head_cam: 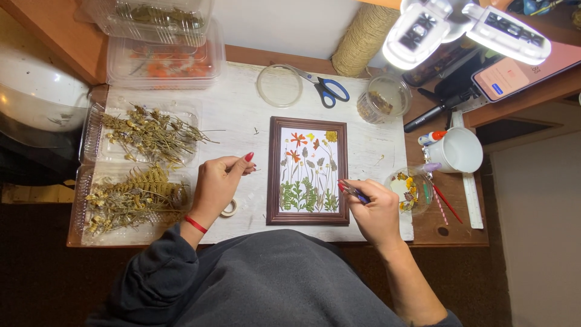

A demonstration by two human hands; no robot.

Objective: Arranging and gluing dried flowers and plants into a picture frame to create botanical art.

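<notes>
A brown wooden picture frame lies on the white board, filled with pressed flowers and green leaves on white paper. My left hand hovers just left of the frame, pinching a thin dried sprig between thumb and forefinger. My right hand rests at the frame's lower right corner and grips a slim tool like tweezers, its tip over the frame's edge. A small roll of tape lies by my left wrist.
Clear trays of dried plants and ferns sit at the left; stacked plastic boxes at the back. Scissors, a petri dish, a jar, twine spool, white mug, flower dish, lamp.
</notes>
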